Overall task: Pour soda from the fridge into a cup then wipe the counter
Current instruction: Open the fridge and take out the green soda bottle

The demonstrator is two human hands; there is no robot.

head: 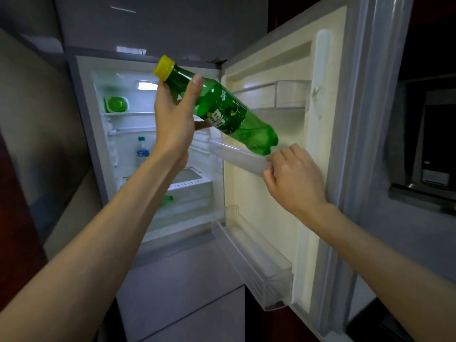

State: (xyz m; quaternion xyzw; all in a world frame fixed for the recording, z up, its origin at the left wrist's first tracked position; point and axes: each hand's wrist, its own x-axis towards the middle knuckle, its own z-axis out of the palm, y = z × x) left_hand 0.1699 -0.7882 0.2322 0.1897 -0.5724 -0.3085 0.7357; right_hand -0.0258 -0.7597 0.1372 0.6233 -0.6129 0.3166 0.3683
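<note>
Two hands at open fridge (82, 107): left hand (172, 117) grips tilted green plastic soda bottle with yellow cap (223, 111) near its neck, base just above clear plastic door shelf (237, 156), whose rim right hand (294, 176) pinches with curled fingers; likely risk: heavy base swings, neck grip slips, bottle drops.
</note>
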